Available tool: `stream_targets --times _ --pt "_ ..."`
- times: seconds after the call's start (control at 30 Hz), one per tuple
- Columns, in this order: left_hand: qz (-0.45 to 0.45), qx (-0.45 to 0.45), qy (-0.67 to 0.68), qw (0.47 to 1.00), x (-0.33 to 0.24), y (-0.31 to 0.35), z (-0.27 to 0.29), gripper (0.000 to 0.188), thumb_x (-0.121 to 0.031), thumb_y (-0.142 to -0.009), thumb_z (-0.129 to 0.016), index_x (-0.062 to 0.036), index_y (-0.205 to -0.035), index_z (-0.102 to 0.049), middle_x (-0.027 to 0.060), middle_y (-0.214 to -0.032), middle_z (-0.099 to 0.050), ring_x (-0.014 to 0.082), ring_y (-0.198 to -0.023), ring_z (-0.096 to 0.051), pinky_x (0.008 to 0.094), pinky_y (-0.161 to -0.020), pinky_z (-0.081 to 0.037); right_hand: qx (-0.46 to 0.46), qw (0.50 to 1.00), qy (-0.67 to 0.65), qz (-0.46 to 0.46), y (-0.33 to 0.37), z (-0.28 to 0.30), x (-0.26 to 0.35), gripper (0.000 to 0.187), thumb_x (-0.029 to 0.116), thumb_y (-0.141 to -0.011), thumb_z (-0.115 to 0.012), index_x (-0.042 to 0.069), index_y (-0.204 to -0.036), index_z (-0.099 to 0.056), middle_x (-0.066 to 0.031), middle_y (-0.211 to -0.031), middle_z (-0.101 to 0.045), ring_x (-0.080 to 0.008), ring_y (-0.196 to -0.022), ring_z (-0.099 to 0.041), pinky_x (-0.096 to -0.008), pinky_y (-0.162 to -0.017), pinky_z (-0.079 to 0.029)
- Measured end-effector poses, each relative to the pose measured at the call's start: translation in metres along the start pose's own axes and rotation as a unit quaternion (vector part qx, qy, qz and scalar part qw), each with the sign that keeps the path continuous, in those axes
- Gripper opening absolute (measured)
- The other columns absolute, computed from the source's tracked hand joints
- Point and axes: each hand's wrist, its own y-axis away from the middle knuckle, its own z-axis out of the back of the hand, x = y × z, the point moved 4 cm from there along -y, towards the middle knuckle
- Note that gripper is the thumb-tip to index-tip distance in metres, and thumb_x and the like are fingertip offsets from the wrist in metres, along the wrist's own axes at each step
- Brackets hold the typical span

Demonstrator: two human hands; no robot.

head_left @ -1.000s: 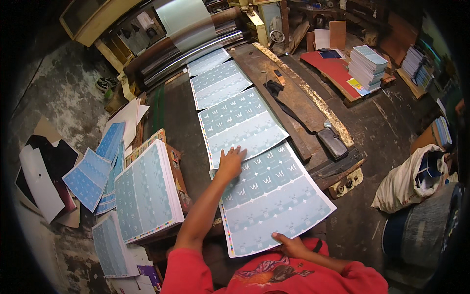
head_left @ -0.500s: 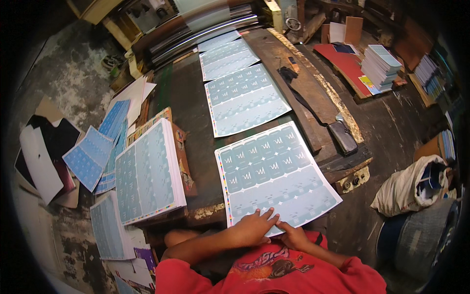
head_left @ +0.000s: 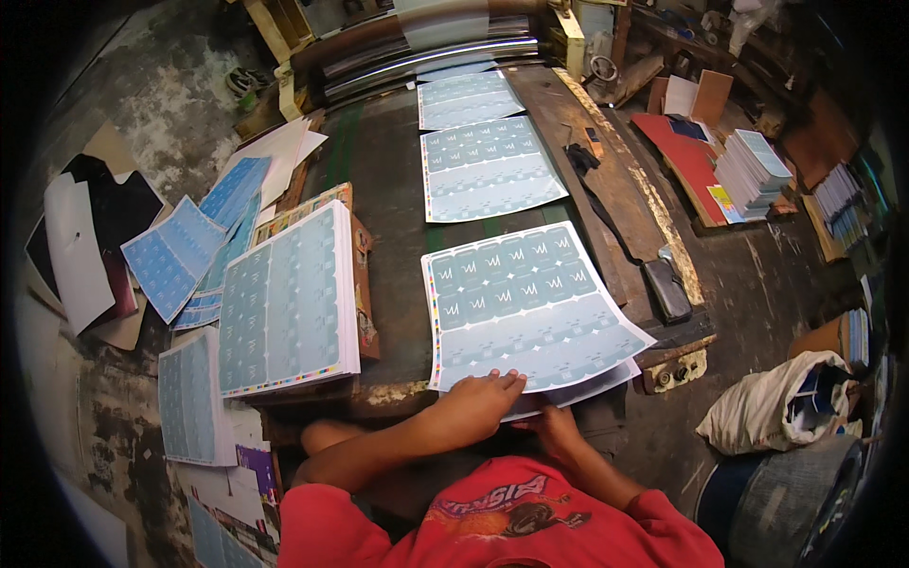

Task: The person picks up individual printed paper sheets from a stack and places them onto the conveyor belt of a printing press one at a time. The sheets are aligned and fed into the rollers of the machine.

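A printed sheet (head_left: 516, 293) in pale teal, with rows of white-marked labels, lies over the near end of the dark machine table, its near corners hanging past the edge. Another sheet (head_left: 606, 380) shows beneath it, its right corner peeking out. My left hand (head_left: 478, 402) grips the upper sheet's near edge, fingers on top and thumb out of sight. Just right of it, my right hand (head_left: 559, 428) is closed at the lower sheet's near edge, its fingertips mostly hidden under the paper. Farther up the table lie more printed sheets (head_left: 492, 175) in a line toward the rollers (head_left: 436, 62).
Left of the table stands a thick stack of matching sheets (head_left: 284, 298), with a lower pile (head_left: 194, 402) beside it. Blue sheets (head_left: 175, 256) and cardboard lie beyond. At right are a control box (head_left: 677, 372), a white sack (head_left: 776, 407) and a tall card stack (head_left: 755, 170).
My head view has shifted. My hands have moved a little away from my body, and the lower sheet now shows under the upper one. My right thumb has gone out of sight.
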Motion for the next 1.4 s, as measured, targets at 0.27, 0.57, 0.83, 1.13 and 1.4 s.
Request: stream_targets --times 0.27,0.57,0.83,1.13,1.4 --pt "0.046 -0.009 -0.112 0.993 0.059 -0.029 -0.067 0.049 -0.006 -0.087 -0.050 -0.0007 -0.136 -0.048 0.0184 -0.139 -0.052 0.0359 -0.128 -0.052 0.0502 -0.100 -0.043 -0.058 0.998 -0.001 -0.009 0.007 -0.006 0.003 0.050 0.020 -0.091 -0.066 0.000 -0.131 -0.043 -0.0167 -0.110 -0.061 -0.0301 -0.086 -0.067 -0.0444 -0.068 -0.059" --pt "0.051 -0.055 -0.115 0.990 0.098 -0.055 -0.066 0.049 -0.003 -0.084 -0.051 -0.0062 -0.132 -0.054 0.0145 -0.138 -0.055 0.0330 -0.127 -0.053 0.0504 -0.104 -0.039 -0.058 0.998 -0.010 -0.012 0.026 -0.010 -0.002 0.048 0.019 -0.094 -0.063 -0.003 -0.130 -0.042 -0.0158 -0.115 -0.058 -0.0281 -0.091 -0.066 -0.0412 -0.069 -0.062" --pt "0.067 -0.076 -0.136 0.985 0.136 -0.082 -0.048 0.052 0.001 -0.081 -0.055 -0.0107 -0.133 -0.056 0.0089 -0.140 -0.055 0.0293 -0.129 -0.052 0.0521 -0.108 -0.035 -0.056 0.998 -0.012 -0.020 0.042 -0.018 0.005 0.047 0.018 -0.095 -0.061 -0.001 -0.133 -0.040 -0.0154 -0.119 -0.055 -0.0273 -0.098 -0.063 -0.0406 -0.074 -0.060" --pt "0.096 -0.089 -0.171 0.976 0.183 -0.121 -0.032 0.054 0.001 -0.081 -0.057 -0.0136 -0.133 -0.056 0.0094 -0.141 -0.053 0.0302 -0.128 -0.051 0.0526 -0.106 -0.036 -0.033 0.999 -0.022 -0.016 0.058 -0.017 0.000 0.050 0.016 -0.095 -0.060 0.001 -0.137 -0.037 -0.0143 -0.126 -0.052 -0.0289 -0.107 -0.061 -0.0427 -0.081 -0.059" --pt "0.175 -0.030 -0.107 0.978 0.165 -0.130 -0.018 0.072 -0.032 -0.083 -0.068 -0.0107 -0.146 -0.040 0.0191 -0.150 -0.039 0.0397 -0.130 -0.047 0.0575 -0.103 -0.039 -0.062 0.997 -0.026 -0.026 0.091 -0.023 0.011 0.048 0.014 -0.094 -0.061 0.003 -0.136 -0.040 -0.0139 -0.124 -0.053 -0.0273 -0.109 -0.060 -0.0425 -0.087 -0.057"
